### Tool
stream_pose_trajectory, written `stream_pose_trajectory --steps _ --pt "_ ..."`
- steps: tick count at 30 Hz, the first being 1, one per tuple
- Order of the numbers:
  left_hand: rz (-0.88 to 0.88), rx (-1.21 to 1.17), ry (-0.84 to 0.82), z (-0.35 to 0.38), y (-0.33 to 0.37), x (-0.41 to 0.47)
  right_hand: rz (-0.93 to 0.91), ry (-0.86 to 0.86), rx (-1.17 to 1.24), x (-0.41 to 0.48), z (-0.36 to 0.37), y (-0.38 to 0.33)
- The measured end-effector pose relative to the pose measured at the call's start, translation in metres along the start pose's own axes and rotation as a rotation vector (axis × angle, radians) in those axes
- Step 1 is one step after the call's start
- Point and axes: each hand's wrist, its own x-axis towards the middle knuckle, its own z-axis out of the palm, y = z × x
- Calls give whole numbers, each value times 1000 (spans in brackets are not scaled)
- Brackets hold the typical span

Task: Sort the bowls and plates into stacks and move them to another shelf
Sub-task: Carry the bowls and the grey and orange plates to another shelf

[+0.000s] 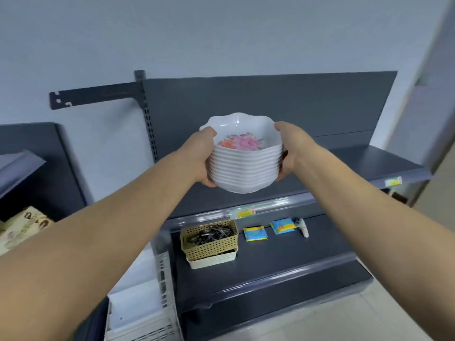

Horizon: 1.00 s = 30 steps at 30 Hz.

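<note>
A stack of bowls (243,166) is held in the air between two hands, in front of the dark back panel (270,99) and just above the upper shelf (369,163). It seems not to be set down yet, but its underside is not shown clearly.

The left hand (200,156) is placed on the left side of the stack and the right hand (291,148) on the right side. Both grips are closed around it: the thumbs are laid over the rim of the top bowl, and the fingers are curled under the lowest one. This hold is probably chosen because many nested bowls can slide or lean. With support from below and pressure from both sides, the stack is kept upright and together. It is held level, so the flower print inside the top bowl can be seen.

The bowls are already sorted into one pile, so the carrying step is judged to be under way. The upper shelf is likely the place intended for them, since its surface near the stack is bare.

On the lower shelf (270,262) a woven basket (209,239) with dark small items is kept, and beside it two blue-and-yellow packets (255,233) are laid, well apart from the bowls.
</note>
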Motion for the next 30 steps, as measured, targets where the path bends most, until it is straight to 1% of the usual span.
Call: stream_pose_trajectory --steps 4,7,11,17,22,25,30 --pt "-15 33 -106 89 -6 23 -19 134 27 18 -84 -15" --pt "-27 57 -181 145 -9 39 -20 230 56 30 -135 -26" --pt "-49 86 -256 201 -10 66 -17 323 103 52 -182 -37" --pt "-35 152 -368 263 -4 115 -37 444 161 96 -231 -51" --pt "-24 180 -446 314 8 153 -52 520 152 130 -269 -71" --pt "-22 198 -480 351 11 171 -62 554 186 151 -298 -81" --pt "-27 215 -499 415 4 200 -55 564 196 191 -358 -92"
